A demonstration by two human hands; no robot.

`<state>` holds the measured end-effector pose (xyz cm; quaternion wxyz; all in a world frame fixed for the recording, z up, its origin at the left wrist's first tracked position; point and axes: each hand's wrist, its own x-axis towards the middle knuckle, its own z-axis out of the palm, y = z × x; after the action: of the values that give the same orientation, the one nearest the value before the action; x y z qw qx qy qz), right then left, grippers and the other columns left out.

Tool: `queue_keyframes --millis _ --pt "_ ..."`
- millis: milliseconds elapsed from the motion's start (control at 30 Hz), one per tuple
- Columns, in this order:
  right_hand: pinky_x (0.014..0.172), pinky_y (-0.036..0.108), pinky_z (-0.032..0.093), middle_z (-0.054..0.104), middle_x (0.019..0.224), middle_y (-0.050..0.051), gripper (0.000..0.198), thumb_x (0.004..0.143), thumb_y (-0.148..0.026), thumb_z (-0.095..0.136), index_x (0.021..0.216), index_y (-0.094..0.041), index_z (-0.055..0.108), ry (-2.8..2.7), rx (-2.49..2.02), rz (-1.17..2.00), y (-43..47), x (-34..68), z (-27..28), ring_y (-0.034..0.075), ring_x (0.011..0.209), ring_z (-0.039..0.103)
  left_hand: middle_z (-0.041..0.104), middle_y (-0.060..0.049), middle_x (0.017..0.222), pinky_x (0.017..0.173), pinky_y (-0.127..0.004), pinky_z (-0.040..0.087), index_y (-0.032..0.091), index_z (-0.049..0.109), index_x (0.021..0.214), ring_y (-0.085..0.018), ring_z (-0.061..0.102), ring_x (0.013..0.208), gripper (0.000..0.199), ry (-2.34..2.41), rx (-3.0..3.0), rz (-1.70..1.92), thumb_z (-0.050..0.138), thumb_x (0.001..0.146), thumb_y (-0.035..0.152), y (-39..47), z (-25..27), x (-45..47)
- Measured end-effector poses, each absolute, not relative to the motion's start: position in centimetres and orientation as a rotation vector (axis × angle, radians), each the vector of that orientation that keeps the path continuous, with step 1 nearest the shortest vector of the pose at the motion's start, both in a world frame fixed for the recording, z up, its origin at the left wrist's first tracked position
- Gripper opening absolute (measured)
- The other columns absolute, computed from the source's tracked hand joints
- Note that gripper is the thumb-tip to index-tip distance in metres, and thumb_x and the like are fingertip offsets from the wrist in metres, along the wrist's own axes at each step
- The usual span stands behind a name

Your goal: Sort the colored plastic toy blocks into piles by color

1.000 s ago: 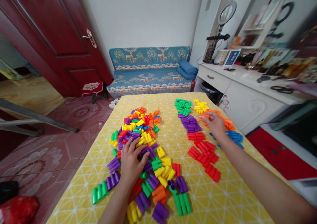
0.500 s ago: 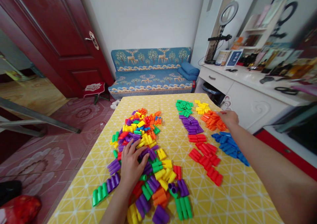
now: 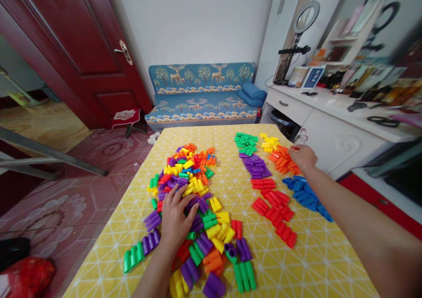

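My left hand (image 3: 177, 219) rests on a mixed heap of plastic tube-shaped building blocks (image 3: 198, 186), fingers spread over purple and yellow pieces. My right hand (image 3: 303, 158) is closed at the right edge of the orange block pile (image 3: 282, 159). A small reddish bit shows by its fingertips, too little to name. Around that pile lie sorted groups: yellow blocks (image 3: 269, 143), green blocks (image 3: 246, 143), purple blocks (image 3: 255, 166), red blocks (image 3: 276, 205) and blue blocks (image 3: 307, 196), the last beside my right forearm.
All the blocks lie on a table with a yellow patterned cloth (image 3: 132, 285). Beyond it stands a blue sofa (image 3: 201, 100). At the right is a white dresser (image 3: 343, 126) with a ring light (image 3: 306, 16); a red stool (image 3: 126, 118) stands by the door (image 3: 75, 56).
The view has shifted very slightly. My right hand stays at the orange pile with its fingers turned a little; my left hand and the blocks look unmoved.
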<state>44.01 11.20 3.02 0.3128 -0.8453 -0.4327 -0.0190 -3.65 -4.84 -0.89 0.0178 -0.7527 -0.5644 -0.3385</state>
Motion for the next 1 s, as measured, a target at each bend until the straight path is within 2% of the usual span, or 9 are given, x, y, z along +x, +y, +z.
queue_keyframes --millis 133,333,400,533,633,733,800,900,1000 --pt "0.091 0.041 0.048 0.069 0.107 0.011 0.028 0.076 -0.027 0.062 0.099 -0.017 0.073 -1.434 -1.908 0.012 9.5 38.6 3.3 0.026 0.099 0.063 0.061 -0.006 0.128 0.105 -0.059 0.040 0.028 0.073 0.102 -0.035 0.043 0.130 0.020 -1.776 -2.338 -1.058 0.063 0.085 0.033 -4.9 -0.8 -3.6" --pt "0.099 0.044 0.046 0.067 0.113 0.008 0.021 0.082 -0.032 0.063 0.100 -0.025 0.072 -2.028 -1.161 0.685 0.6 27.1 2.3 0.024 0.110 0.061 0.060 -0.006 0.129 0.106 -0.060 0.038 0.027 0.073 0.101 -0.034 0.042 0.132 0.019 -1.828 -2.346 -1.041 0.063 0.085 0.030 -5.2 -0.4 -3.4" --pt "0.104 0.047 0.043 0.059 0.132 0.009 0.041 0.076 -0.037 0.072 0.116 -0.028 0.068 -2.189 -1.061 0.861 -3.1 24.9 2.4 0.028 0.123 0.054 0.060 -0.006 0.129 0.106 -0.059 0.039 0.027 0.073 0.099 -0.034 0.042 0.132 0.018 -1.821 -2.346 -1.050 0.063 0.085 0.030 -5.2 -0.3 -3.4" --pt "0.114 0.058 0.026 0.024 0.160 0.007 0.108 0.049 -0.047 0.089 0.145 -0.039 0.041 -2.447 -1.000 0.893 -8.8 23.3 2.5 0.038 0.145 0.020 0.060 -0.006 0.130 0.106 -0.059 0.038 0.027 0.074 0.096 -0.034 0.041 0.132 0.016 -1.831 -2.353 -1.051 0.062 0.085 0.030 -5.2 -0.2 -3.4" --pt "0.116 0.063 0.013 0.003 0.163 0.004 0.119 0.049 -0.047 0.089 0.151 -0.040 0.027 -2.563 -1.067 0.825 -11.3 23.2 1.3 0.040 0.148 0.002 0.060 -0.006 0.131 0.107 -0.060 0.037 0.027 0.074 0.096 -0.034 0.040 0.132 0.016 -1.860 -2.355 -1.029 0.062 0.085 0.029 -5.3 -0.1 -3.3" --pt "0.115 0.062 0.017 -0.009 0.163 0.006 0.117 0.058 -0.046 0.084 0.154 -0.033 0.018 -2.524 -1.234 0.702 -12.3 22.8 -0.8 0.039 0.148 -0.004 0.061 -0.004 0.129 0.107 -0.059 0.037 0.028 0.074 0.095 -0.033 0.042 0.131 0.016 -1.889 -2.350 -1.030 0.063 0.085 0.029 -5.4 0.1 -3.2" --pt "0.116 0.057 0.023 -0.011 0.163 0.007 0.104 0.071 -0.042 0.075 0.155 -0.029 0.014 -2.438 -1.315 0.607 -12.0 22.3 -2.0 0.035 0.149 -0.003 0.062 -0.004 0.127 0.107 -0.058 0.037 0.028 0.074 0.095 -0.033 0.042 0.131 0.015 -1.896 -2.344 -1.048 0.063 0.085 0.027 -5.4 0.2 -3.1" --pt "0.117 0.051 0.025 -0.006 0.163 0.009 0.083 0.087 -0.037 0.059 0.155 -0.027 0.012 -2.311 -1.316 0.521 -10.4 20.9 -2.9 0.028 0.150 0.001 0.063 -0.004 0.125 0.108 -0.055 0.038 0.027 0.074 0.095 -0.031 0.043 0.131 0.015 -1.892 -2.332 -1.100 0.063 0.085 0.027 -5.3 0.1 -3.2" --pt "0.116 0.050 0.027 0.001 0.163 0.011 0.074 0.092 -0.040 0.052 0.154 -0.026 0.015 -2.183 -1.286 0.510 -7.7 19.0 -3.4 0.027 0.150 0.006 0.064 -0.004 0.125 0.109 -0.053 0.037 0.027 0.074 0.097 -0.029 0.044 0.131 0.016 -1.896 -2.316 -1.198 0.061 0.087 0.027 -5.2 -0.2 -3.3"
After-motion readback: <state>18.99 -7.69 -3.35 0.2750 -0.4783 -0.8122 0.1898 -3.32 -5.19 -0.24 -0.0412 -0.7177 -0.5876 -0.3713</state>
